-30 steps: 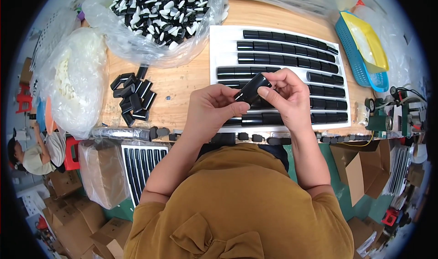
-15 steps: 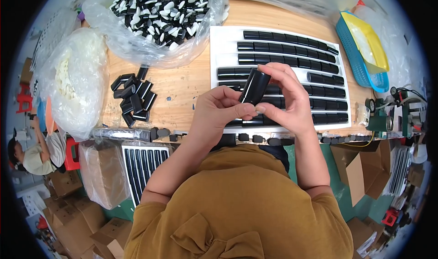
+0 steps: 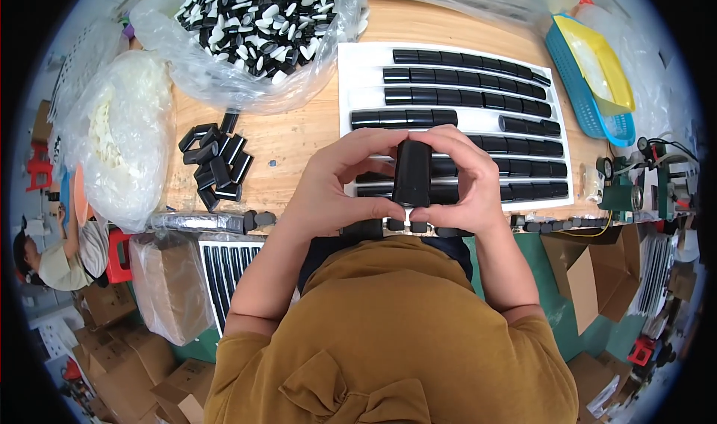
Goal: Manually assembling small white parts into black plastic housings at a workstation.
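Note:
Both hands grip a glossy black tube-shaped piece [image 3: 413, 174] upright in front of my chest, over the near edge of a white tray [image 3: 478, 124]. The fingertips of my left hand [image 3: 328, 181] press its far end, and its thumb is at the near end. From the other side, my right hand [image 3: 478, 185] closes on the same piece, fingers at the far end and thumb below. A small white bit [image 3: 407, 216] shows between the thumbs; what it is, I cannot tell. Rows of similar black pieces [image 3: 463, 78] lie in the tray, partly hidden by my hands.
Left on the wooden table [image 3: 287, 129] lies a loose pile of short black pieces [image 3: 216, 159]. Behind it sits a clear bag [image 3: 160, 39] of black and white parts. A blue basket [image 3: 575, 88] holding a yellow one stands right. Another person [image 3: 56, 256] is far left.
The black piece has turned from tilted to nearly upright and come closer to me. My left fingers have moved up to its far end, and both thumbs now sit at its near end.

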Tool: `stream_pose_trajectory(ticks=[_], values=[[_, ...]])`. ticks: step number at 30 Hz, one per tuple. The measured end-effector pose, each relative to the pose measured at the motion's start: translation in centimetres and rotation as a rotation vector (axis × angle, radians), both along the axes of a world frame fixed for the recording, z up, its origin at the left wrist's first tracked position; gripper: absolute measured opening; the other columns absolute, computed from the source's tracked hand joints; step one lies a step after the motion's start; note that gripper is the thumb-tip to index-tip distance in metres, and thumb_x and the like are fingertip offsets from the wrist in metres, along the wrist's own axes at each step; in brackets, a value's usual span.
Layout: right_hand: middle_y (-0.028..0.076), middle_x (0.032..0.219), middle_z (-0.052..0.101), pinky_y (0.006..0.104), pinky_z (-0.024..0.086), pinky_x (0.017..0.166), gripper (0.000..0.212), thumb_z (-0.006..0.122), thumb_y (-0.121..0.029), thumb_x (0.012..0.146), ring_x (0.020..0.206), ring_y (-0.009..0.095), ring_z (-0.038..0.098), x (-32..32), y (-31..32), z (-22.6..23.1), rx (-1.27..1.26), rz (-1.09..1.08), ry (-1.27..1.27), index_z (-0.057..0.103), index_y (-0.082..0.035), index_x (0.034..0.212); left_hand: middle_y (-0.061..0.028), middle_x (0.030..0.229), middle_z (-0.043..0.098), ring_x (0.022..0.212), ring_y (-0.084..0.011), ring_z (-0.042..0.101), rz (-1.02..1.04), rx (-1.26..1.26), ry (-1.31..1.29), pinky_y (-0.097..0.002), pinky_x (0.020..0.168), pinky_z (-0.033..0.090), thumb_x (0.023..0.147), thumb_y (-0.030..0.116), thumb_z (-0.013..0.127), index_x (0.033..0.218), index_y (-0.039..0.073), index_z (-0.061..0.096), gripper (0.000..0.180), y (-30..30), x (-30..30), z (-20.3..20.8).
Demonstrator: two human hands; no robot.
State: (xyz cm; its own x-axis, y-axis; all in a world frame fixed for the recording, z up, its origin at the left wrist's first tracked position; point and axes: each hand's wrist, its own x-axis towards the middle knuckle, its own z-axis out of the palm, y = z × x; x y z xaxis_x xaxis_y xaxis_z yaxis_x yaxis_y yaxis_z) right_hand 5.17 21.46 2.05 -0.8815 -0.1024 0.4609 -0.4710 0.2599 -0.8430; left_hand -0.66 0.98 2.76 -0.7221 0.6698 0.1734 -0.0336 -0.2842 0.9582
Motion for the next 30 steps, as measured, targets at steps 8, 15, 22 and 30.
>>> stream_pose_trajectory(ticks=[8, 15, 22, 30], values=[[0.015, 0.102, 0.064, 0.0341, 0.045, 0.086, 0.072, 0.088, -0.026, 0.052, 0.093, 0.025, 0.059, 0.1, 0.4, 0.6, 0.054, 0.034, 0.048, 0.063, 0.007, 0.111, -0.0105, 0.120, 0.055, 0.112, -0.0197, 0.054, 0.027, -0.116, 0.281, -0.0341, 0.095, 0.046, 0.064, 0.013, 0.086, 0.127, -0.001, 0.055, 0.072, -0.2, 0.5, -0.2], [0.011, 0.107, 0.062, 0.0331, 0.045, 0.091, 0.062, 0.086, -0.021, 0.059, 0.100, 0.024, 0.059, 0.1, 0.5, -1.6, 0.211, -0.251, -0.177, 0.062, -0.003, 0.113, -0.0088, 0.121, 0.060, 0.108, -0.0157, 0.056, 0.096, -0.361, 0.300, -0.0305, 0.098, 0.044, 0.076, -0.001, 0.073, 0.133, 0.005, 0.051, 0.061, 0.3, -2.5, -3.4], [0.016, 0.109, 0.056, 0.0435, 0.039, 0.092, 0.066, 0.085, -0.043, 0.063, 0.106, 0.033, 0.048, -0.6, 8.6, -5.0, 0.721, -1.118, -0.082, 0.062, -0.001, 0.107, -0.0163, 0.085, 0.069, 0.078, -0.0294, 0.067, 0.967, -1.015, 0.785, -0.0355, 0.071, 0.051, 0.084, 0.011, 0.064, 0.095, 0.002, 0.069, 0.016, -7.4, -18.5, -9.9], [0.018, 0.117, 0.052, 0.0481, 0.032, 0.097, 0.064, 0.081, -0.053, 0.061, 0.114, 0.036, 0.041, -1.4, 10.3, -8.6, 0.866, -1.286, -0.139, 0.070, -0.004, 0.101, -0.0149, 0.093, 0.064, 0.089, -0.0364, 0.061, 0.883, -1.217, 0.870, -0.0450, 0.075, 0.049, 0.076, 0.013, 0.070, 0.093, 0.005, 0.064, 0.020, -4.7, -19.0, -10.8]])
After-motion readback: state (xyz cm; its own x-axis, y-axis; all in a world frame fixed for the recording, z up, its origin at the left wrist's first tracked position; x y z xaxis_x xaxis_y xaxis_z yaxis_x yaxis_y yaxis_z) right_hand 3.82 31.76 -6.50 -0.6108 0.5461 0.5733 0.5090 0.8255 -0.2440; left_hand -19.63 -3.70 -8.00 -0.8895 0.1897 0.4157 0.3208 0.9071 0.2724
